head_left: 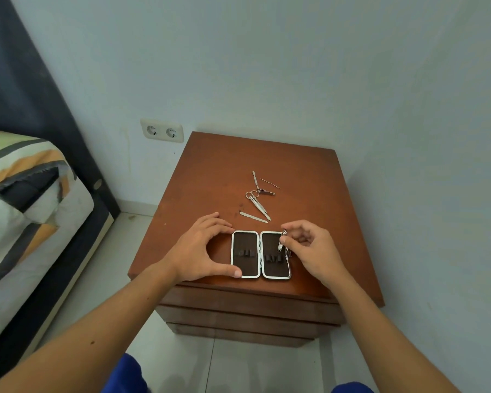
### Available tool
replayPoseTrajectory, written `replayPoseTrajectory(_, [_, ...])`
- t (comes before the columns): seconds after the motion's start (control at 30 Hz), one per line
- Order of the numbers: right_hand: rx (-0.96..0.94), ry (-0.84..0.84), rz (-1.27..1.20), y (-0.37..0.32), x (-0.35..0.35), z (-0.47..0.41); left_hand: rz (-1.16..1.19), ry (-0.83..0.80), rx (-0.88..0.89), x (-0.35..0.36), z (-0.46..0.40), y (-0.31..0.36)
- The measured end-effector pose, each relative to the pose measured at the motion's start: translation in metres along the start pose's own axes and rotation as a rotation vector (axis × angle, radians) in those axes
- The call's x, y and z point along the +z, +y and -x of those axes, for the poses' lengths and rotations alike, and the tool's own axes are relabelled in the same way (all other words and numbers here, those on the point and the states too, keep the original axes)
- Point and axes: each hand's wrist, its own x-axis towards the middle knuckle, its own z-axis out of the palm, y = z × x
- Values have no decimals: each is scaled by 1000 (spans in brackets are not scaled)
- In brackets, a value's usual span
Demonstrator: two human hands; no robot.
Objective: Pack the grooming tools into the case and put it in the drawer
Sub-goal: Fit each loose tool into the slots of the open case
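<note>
A small case [260, 272] lies open flat near the front edge of a brown nightstand [210, 171], its two dark halves showing elastic loops. My left hand [201, 251] rests against the case's left side, thumb at its lower left corner and fingers at its top left. My right hand [312, 248] pinches a metal nail clipper [281, 241] over the right half of the case. Behind the case lie loose metal tools: small scissors [255, 200], a second clipper [265, 191], a file [253, 217], a pusher [255, 179] and a thin pick [270, 183].
The nightstand's drawer fronts [247, 310] are shut below the top. A bed [26, 194] with a striped cover stands to the left, with a strip of white floor [102, 273] between them. A double wall socket [162, 131] sits behind the nightstand's left corner. The wall is close on the right.
</note>
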Motion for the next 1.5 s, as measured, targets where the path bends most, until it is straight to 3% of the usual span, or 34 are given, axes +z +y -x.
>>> replayPoseTrajectory(0.63, [-244,-220,382,-4,-12,9,-50,-14,23,-2,4,4])
replayPoseTrajectory(1.37, [-141,-310,257,-1,-23,15,-81,-24,29,-2,6,4])
replayPoseTrajectory(1.5, [-125,-183,135,-15,-14,-7,-81,-27,28,-3,6,5])
